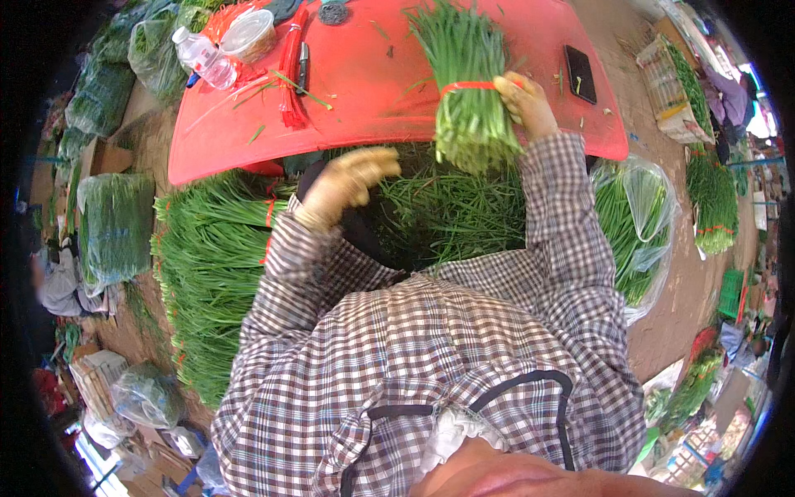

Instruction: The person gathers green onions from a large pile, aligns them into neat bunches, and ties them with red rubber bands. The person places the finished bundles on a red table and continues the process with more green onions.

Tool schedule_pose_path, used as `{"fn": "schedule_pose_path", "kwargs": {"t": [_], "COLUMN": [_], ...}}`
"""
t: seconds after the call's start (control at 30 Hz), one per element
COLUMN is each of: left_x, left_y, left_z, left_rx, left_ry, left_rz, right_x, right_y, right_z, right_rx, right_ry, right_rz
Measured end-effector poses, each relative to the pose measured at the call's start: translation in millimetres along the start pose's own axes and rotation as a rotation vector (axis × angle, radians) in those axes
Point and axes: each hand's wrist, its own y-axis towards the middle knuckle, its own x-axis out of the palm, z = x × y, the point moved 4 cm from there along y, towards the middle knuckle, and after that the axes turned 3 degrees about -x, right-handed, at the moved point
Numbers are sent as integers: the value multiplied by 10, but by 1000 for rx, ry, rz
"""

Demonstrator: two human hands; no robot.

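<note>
A thick bundle of green garlic chives (463, 56) stands at the front edge of the red table (366, 93), its pale cut ends toward me. An orange-red tie (467, 86) circles its lower part. My right hand (528, 102), in a yellowish glove, grips the bundle's right side at the tie. Over the gap between table and lap, my left hand (351, 183) is blurred by motion, gloved alike. Its fingers are extended and nothing shows in them. Loose green leaves (459, 211) lie below the table edge between my arms.
Tied chives (211, 267) are stacked at my left; a clear bag of chives (633, 230) is at right. On the table are red tie strips (290, 81), a knife (302, 67), a plastic bottle (205, 59), a plastic tub (248, 36) and a phone (580, 73).
</note>
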Motion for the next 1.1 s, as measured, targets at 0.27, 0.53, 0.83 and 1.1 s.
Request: {"fn": "schedule_pose_path", "kwargs": {"t": [0.27,0.53,0.83,1.1], "left_x": [312,-927,838,1177], "left_y": [1096,1237,536,473], "left_z": [548,847,-15,211], "left_rx": [169,204,-48,114], "left_ry": [-452,52,-861,-973], "left_rz": [-19,352,-334,-349], "right_x": [-41,107,338,434], "right_y": [-394,-547,-611,-1005], "right_z": [159,70,-6,-477], "right_rx": [-80,-229,-348,-307], "right_ry": [122,-79,-170,-146], "right_rz": [-128,-97,-146,36]}}
